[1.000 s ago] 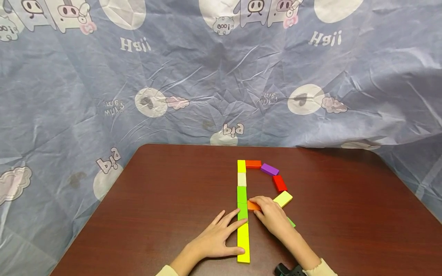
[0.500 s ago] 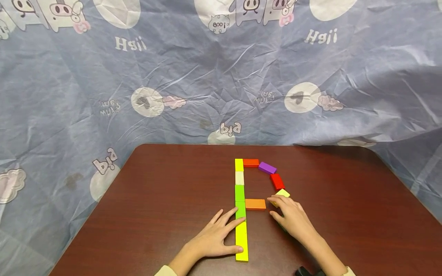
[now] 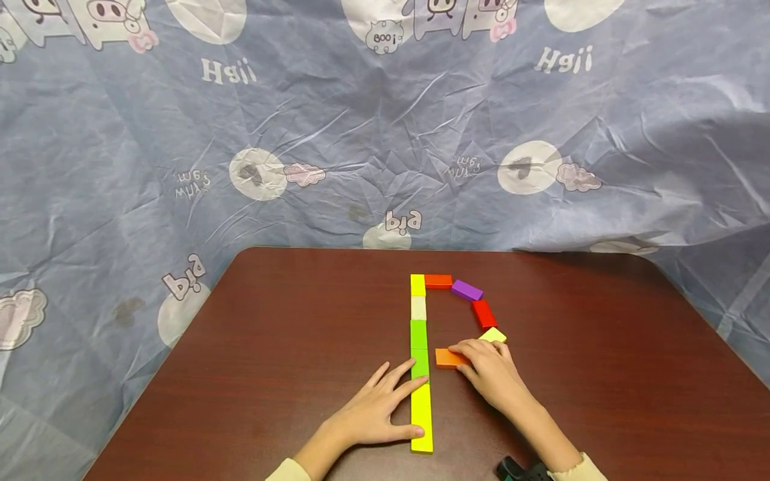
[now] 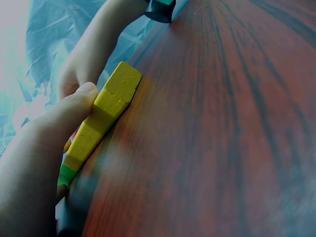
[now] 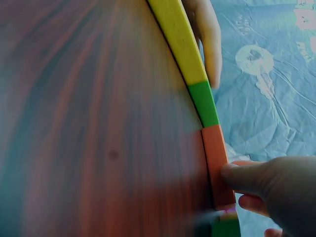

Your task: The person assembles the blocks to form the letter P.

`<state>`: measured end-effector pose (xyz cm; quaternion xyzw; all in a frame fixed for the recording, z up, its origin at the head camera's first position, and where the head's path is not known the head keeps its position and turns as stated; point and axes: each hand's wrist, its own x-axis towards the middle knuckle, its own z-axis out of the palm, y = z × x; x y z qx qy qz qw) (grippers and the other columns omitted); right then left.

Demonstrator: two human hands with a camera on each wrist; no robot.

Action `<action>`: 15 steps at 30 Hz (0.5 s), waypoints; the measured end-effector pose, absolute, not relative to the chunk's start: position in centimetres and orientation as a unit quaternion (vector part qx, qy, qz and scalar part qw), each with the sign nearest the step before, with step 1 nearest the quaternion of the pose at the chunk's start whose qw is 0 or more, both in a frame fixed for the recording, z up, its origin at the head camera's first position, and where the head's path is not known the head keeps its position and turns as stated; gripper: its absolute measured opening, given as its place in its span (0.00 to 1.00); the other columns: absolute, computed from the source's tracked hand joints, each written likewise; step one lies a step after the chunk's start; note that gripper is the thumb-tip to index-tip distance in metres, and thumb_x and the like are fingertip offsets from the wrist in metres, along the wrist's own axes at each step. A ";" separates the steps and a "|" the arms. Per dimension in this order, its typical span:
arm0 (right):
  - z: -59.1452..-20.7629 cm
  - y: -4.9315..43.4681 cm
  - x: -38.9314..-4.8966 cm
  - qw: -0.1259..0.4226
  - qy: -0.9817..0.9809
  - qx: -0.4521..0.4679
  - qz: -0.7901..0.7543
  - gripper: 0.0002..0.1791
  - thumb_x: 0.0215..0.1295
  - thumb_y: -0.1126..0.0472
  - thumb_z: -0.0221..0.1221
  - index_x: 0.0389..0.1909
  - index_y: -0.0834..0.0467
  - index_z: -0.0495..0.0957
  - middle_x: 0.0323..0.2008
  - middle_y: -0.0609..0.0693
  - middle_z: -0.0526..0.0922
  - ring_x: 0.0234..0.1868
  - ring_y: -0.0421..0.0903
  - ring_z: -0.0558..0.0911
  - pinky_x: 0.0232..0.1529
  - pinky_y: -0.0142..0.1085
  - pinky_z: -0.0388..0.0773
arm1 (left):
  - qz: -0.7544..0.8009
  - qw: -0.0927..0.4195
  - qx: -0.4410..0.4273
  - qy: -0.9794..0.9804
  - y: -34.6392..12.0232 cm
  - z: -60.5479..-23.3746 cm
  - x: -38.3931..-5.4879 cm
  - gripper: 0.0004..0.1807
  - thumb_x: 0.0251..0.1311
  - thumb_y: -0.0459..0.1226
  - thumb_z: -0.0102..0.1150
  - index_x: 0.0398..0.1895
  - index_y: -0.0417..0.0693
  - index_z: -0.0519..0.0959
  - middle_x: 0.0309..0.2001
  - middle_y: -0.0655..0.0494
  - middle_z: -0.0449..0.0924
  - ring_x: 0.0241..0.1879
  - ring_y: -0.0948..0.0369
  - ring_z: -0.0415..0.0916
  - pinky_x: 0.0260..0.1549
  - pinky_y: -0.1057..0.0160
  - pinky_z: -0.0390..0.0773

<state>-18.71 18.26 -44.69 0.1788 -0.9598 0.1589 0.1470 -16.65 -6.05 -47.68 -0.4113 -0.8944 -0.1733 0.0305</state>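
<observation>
My right hand [image 3: 492, 374] pinches an orange block [image 3: 447, 359] lying flat on the table, with a narrow gap between it and the column in the head view. Thumb and orange block [image 5: 215, 158] also show in the right wrist view. Beside those fingers is a pale yellow block [image 3: 494, 335], partly hidden. My left hand [image 3: 374, 414] rests with spread fingers on a straight column of blocks: its fingertips touch a green block [image 3: 420, 366] and its thumb a yellow block [image 3: 422, 407]. A second green block [image 3: 418, 334] continues that column.
Farther up the column are a cream block [image 3: 418, 308] and a yellow one [image 3: 418, 285]. From its top, a red-orange block [image 3: 438, 281], a purple block [image 3: 467, 290] and a red block [image 3: 484, 314] curve rightward. A patterned cloth [image 3: 337, 133] hangs behind the table [image 3: 271, 334].
The right hand left the orange block, reached to the pale yellow block, then came back. The orange block has shifted right, away from the column. The left hand stays in place.
</observation>
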 end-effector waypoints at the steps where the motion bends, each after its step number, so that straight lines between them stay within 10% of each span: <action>1: -44.7 18.6 -18.6 0.150 -0.960 0.178 0.157 0.16 0.49 0.62 0.66 0.41 0.51 0.80 0.42 0.45 0.82 0.49 0.47 0.77 0.51 0.50 0.61 | -0.174 0.030 -0.411 -0.894 -6.0 -47.7 -16.6 0.40 0.56 0.69 0.34 0.69 0.64 0.51 0.71 0.53 0.47 0.69 0.61 0.50 0.67 0.49 0.49; 15: -44.8 21.1 -18.5 0.124 -0.958 0.181 0.183 0.17 0.52 0.63 0.64 0.45 0.52 0.80 0.44 0.48 0.80 0.50 0.51 0.75 0.50 0.51 0.73 | -0.186 0.019 -0.411 -0.892 -6.1 -47.5 -16.7 0.40 0.55 0.69 0.34 0.70 0.65 0.51 0.71 0.54 0.46 0.69 0.62 0.50 0.67 0.49 0.49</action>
